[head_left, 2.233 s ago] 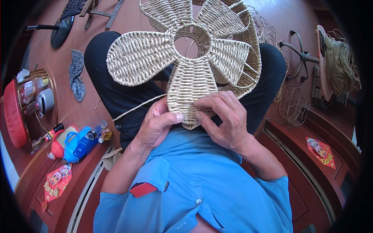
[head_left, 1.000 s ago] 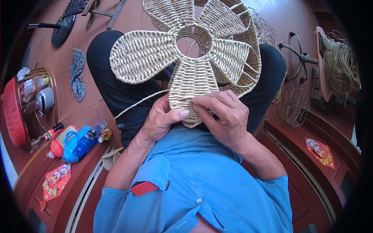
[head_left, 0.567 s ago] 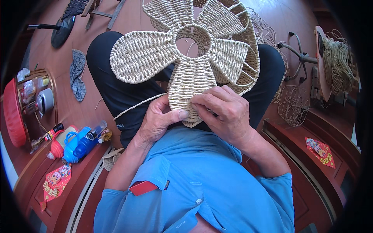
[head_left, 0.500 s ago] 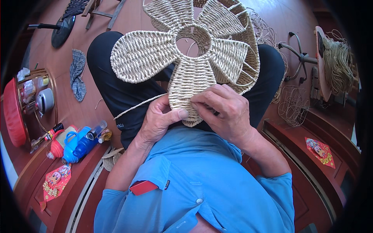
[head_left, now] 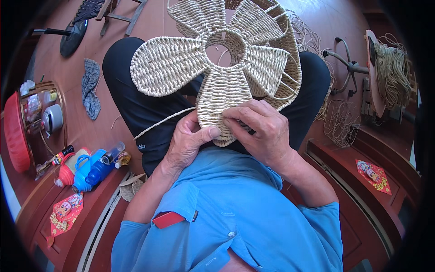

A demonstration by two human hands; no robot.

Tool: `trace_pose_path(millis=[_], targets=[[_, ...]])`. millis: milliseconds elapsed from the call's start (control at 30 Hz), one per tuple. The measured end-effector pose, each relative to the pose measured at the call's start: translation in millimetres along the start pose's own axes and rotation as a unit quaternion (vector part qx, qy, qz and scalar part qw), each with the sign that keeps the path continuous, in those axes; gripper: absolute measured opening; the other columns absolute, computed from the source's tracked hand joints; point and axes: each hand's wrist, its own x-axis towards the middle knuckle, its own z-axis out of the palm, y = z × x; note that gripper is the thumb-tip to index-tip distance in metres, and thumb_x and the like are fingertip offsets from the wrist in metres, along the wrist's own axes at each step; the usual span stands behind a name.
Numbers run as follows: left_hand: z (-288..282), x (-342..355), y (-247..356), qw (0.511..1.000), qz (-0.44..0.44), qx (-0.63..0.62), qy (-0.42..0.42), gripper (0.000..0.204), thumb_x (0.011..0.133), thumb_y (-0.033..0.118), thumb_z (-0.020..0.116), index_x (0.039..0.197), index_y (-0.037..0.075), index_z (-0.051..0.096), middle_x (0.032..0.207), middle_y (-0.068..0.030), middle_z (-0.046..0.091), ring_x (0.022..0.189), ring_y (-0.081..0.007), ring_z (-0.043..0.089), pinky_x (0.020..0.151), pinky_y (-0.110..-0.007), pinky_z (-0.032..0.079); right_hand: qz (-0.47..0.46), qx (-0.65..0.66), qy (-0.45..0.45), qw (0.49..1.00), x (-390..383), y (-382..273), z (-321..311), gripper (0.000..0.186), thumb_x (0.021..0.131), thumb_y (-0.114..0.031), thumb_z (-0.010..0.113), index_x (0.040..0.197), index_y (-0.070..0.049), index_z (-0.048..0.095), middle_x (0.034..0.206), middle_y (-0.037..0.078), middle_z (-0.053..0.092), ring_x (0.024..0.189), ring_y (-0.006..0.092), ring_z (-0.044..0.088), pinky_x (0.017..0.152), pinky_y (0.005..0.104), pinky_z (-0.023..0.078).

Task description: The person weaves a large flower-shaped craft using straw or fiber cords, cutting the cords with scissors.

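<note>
A flower-shaped piece of pale woven cord (head_left: 165, 65), with petals around an open centre ring, lies over my knees, a deeper woven rim behind its right side. My left hand (head_left: 188, 140) grips the lower petal (head_left: 219, 88) at its left edge, thumb on top. My right hand (head_left: 265, 131) pinches at the weave on that petal's lower part, its fingertips close to my left thumb; what exactly it holds there is too small to tell. A loose twisted cord (head_left: 163, 121) runs leftward from the lower petal across my dark trouser leg.
Beside my left leg are bottles (head_left: 96, 173), a red seat (head_left: 16, 136) and a checked cloth (head_left: 92, 88). A wooden frame (head_left: 118, 13) stands at upper left. At right are tangled cords (head_left: 303, 31), a chair base (head_left: 351, 65), a wire piece (head_left: 342, 122) and a cord bundle (head_left: 389, 77).
My right hand has moved slightly up and left along the lower petal, its fingers bent more closely at the weave. My left thumb has shifted a little rightward. The woven piece is nearly still.
</note>
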Motion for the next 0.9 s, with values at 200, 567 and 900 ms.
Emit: trace_pose_path(millis=[200,567,900], targets=[[-6.6,5.9,4.0,0.999,-0.033,0.003,-0.028,0.058,0.098,0.01,0.085,0.151,0.001,0.063,0.142,-0.0085,0.072,0.128,-0.0166,0.069,0.115,-0.038,0.056,0.009,0.001,-0.011,1.0,0.8,-1.4,-1.1,0.013,0.09,-0.012,0.086,0.101,-0.013,0.079,0.09,0.001,0.07,0.079,0.0218,0.071,0.07,0.0372,0.058],[-5.8,2.3,4.0,1.0,-0.014,0.025,-0.012,0.051,0.1,0.008,0.084,0.147,0.0,0.066,0.139,-0.0071,0.074,0.126,-0.0153,0.07,0.114,-0.036,0.057,0.001,-0.01,-0.09,0.996,12.8,-1.3,-8.4,0.014,0.091,-0.013,0.08,0.097,-0.008,0.069,0.092,0.006,0.061,0.085,0.0233,0.07,0.072,0.0375,0.058],[-5.8,0.6,0.5,0.996,-0.019,0.088,0.006,0.047,0.103,0.012,0.081,0.147,0.001,0.066,0.139,-0.0044,0.074,0.126,-0.0118,0.068,0.112,-0.033,0.055,-0.168,-0.135,-0.109,0.97,15.1,-8.2,-4.0,0.018,0.09,-0.017,0.071,0.101,-0.01,0.059,0.095,0.005,0.054,0.084,0.0184,0.066,0.073,0.0326,0.056]])
